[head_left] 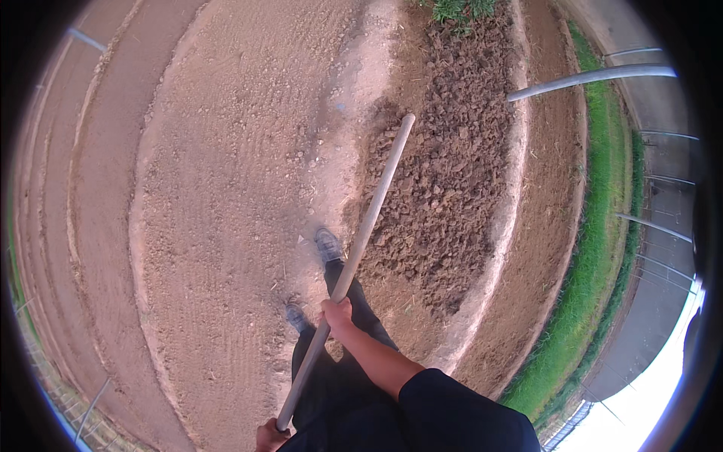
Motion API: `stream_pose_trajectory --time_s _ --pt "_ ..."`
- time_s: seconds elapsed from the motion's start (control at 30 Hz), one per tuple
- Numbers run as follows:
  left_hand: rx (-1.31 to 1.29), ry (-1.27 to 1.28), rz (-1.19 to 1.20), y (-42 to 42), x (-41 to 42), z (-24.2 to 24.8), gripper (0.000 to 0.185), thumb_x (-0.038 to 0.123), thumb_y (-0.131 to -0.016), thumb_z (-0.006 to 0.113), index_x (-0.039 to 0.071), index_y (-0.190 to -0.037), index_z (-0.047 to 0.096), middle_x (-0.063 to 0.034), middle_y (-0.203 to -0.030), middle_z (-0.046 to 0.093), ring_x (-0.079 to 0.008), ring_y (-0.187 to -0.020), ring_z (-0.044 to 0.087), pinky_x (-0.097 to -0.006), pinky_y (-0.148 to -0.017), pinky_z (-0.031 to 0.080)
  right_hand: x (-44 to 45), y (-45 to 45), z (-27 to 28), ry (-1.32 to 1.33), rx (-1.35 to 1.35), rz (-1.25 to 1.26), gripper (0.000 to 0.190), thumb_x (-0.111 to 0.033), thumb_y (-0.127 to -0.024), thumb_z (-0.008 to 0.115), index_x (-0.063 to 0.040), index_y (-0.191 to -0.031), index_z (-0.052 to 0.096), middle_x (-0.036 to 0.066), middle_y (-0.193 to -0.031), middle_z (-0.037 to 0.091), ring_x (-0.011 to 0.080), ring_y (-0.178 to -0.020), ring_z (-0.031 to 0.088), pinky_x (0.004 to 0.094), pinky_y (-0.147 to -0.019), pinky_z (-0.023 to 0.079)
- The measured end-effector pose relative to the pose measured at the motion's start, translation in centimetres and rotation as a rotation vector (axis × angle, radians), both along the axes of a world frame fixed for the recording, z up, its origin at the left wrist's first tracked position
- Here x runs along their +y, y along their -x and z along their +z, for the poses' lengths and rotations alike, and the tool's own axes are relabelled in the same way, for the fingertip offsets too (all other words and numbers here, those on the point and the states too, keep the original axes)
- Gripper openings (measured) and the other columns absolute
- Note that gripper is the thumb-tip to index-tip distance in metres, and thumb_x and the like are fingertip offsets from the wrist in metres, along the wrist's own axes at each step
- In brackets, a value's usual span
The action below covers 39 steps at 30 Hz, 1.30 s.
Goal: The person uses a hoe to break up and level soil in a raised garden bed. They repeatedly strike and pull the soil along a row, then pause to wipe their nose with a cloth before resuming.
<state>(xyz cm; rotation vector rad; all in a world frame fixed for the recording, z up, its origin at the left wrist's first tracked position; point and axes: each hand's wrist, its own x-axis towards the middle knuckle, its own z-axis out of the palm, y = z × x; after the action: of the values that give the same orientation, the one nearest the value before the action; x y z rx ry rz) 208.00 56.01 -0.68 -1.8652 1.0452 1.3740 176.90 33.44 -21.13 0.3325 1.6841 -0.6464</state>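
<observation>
A long pale wooden pole [370, 217], perhaps a tool handle, slants across the middle of the view. My right hand [337, 314] is closed around its shaft, in front of my dark trousers. Lower down, at the bottom edge, my left hand [271, 437] grips the same pole near its close end and is partly cut off by the frame. The pole's far end lies over a strip of dark, freshly broken soil clods [446, 186]. No tool head can be made out there; whether one is hidden in the soil, I cannot tell.
My shoes [328, 246] stand on a pale trodden path [333, 186]. On the left is a wide bed of fine crumbly soil [220, 186]. A leafy plant [463, 11] grows at the top. A metal pole [593, 81] rises at right, before a green grass strip [590, 282].
</observation>
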Motion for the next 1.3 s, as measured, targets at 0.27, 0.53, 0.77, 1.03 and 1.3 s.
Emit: stream_pose_trajectory --time_s 0.27,0.53,0.77,1.03,1.3 --pt "-0.033 0.331 -0.21 1.1 -3.7 -5.4 0.02 0.027 -0.076 0.073 0.014 -0.082 0.06 -0.016 -0.071 0.07 -0.0414 -0.069 0.07 -0.0546 -0.066 0.056 -5.6 2.8 1.4 0.036 -0.006 -0.236 0.021 -0.001 -0.077 0.067 -0.007 -0.086 0.049 0.008 -0.066 0.052 0.0227 -0.048 0.055 0.0434 -0.044 0.05" --pt "0.322 0.336 -0.125 15.7 -20.5 -11.6 0.033 0.032 -0.083 0.071 0.009 -0.105 0.066 -0.0236 -0.088 0.072 -0.0447 -0.086 0.07 -0.0525 -0.077 0.057 -20.1 17.6 6.5 0.377 0.407 -0.173 0.029 -0.006 -0.089 0.066 -0.011 -0.103 0.041 0.007 -0.071 0.054 0.0175 -0.052 0.054 0.0362 -0.046 0.049" --pt "0.541 0.247 0.032 23.7 -27.0 -9.8 0.035 0.024 -0.08 0.076 -0.002 -0.103 0.067 -0.0194 -0.078 0.07 -0.0336 -0.074 0.073 -0.0439 -0.064 0.056 -27.1 27.0 2.4 0.231 0.54 0.108 0.02 -0.013 -0.087 0.065 -0.002 -0.093 0.049 0.008 -0.064 0.055 0.0197 -0.048 0.053 0.0373 -0.045 0.048" --pt "-0.101 0.033 -0.293 2.8 -14.1 1.1 0.021 0.022 -0.076 0.072 0.007 -0.088 0.063 -0.0206 -0.081 0.072 -0.0443 -0.079 0.071 -0.0545 -0.074 0.056 -5.1 3.6 -1.7 0.034 -0.168 -0.348 0.015 -0.004 -0.082 0.067 -0.007 -0.085 0.052 0.008 -0.066 0.053 0.0219 -0.053 0.056 0.041 -0.052 0.054" --pt "-0.063 0.434 -0.464 -5.1 -13.1 0.4 0.023 0.017 -0.072 0.076 0.013 -0.085 0.058 -0.0136 -0.073 0.068 -0.0376 -0.067 0.069 -0.0523 -0.061 0.055 -6.6 1.3 2.8 -0.154 -0.216 -0.504 0.014 -0.006 -0.08 0.067 -0.005 -0.086 0.055 0.008 -0.073 0.051 0.025 -0.061 0.056 0.0485 -0.061 0.052"
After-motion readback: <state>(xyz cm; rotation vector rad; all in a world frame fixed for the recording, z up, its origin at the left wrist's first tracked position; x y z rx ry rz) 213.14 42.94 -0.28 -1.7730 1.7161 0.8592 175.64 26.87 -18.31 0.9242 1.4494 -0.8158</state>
